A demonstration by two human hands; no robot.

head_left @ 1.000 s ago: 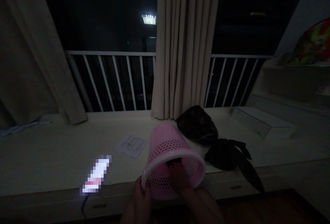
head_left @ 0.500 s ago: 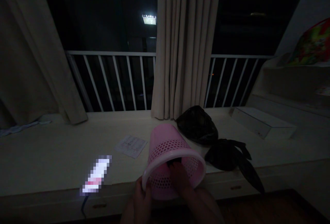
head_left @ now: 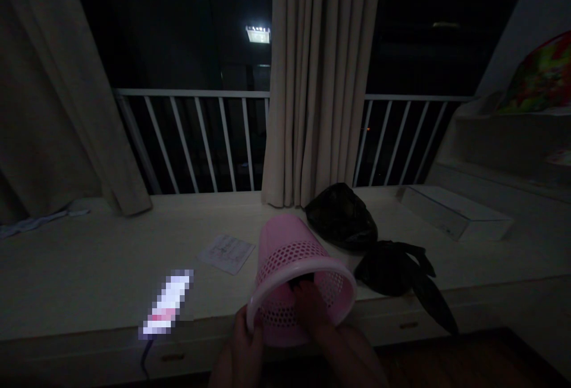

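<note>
From my end, the pink basket (head_left: 283,233) tips mouth-toward me at the ledge (head_left: 134,245); likely light, stiff plastic, best held by its rim (head_left: 307,267), where my left hand (head_left: 248,340) curls tight. My right hand (head_left: 309,304) is inside, its grip too dark to tell.

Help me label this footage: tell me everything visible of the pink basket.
The pink basket looks like plastic: tapering, with bands of honeycomb-like holes and a thick, paler rim. It is tilted, mouth toward the camera, its base end over the white ledge. The left hand grips the rim's left side; the right hand is inside, by something dark too dim to make out.
</note>
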